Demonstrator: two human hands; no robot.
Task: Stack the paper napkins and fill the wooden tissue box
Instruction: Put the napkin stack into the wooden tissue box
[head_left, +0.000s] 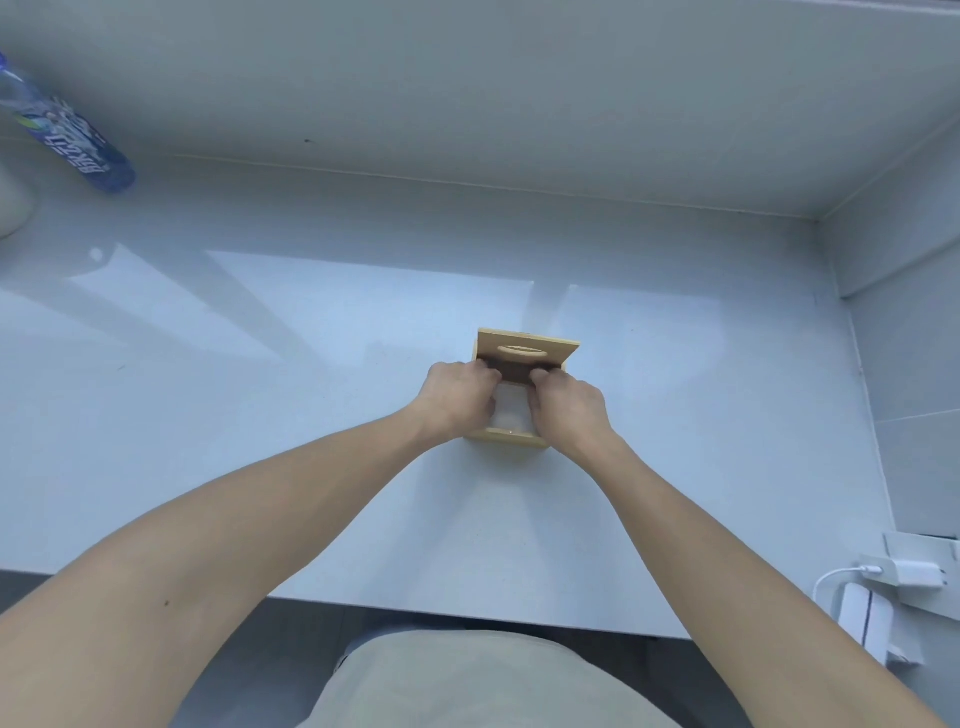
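A pale desk (260, 415) carries the wooden tissue box (511, 439) at its middle, lid (527, 349) tipped up on the far side. Both hands, left (457, 400) and right (569, 410), fingers curled, press white napkins (511, 410) down inside.

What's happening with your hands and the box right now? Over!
Left hand and right hand both down in the open wooden tissue box. White napkins inside; lid tipped up behind. Nothing in the way; bottle far left.
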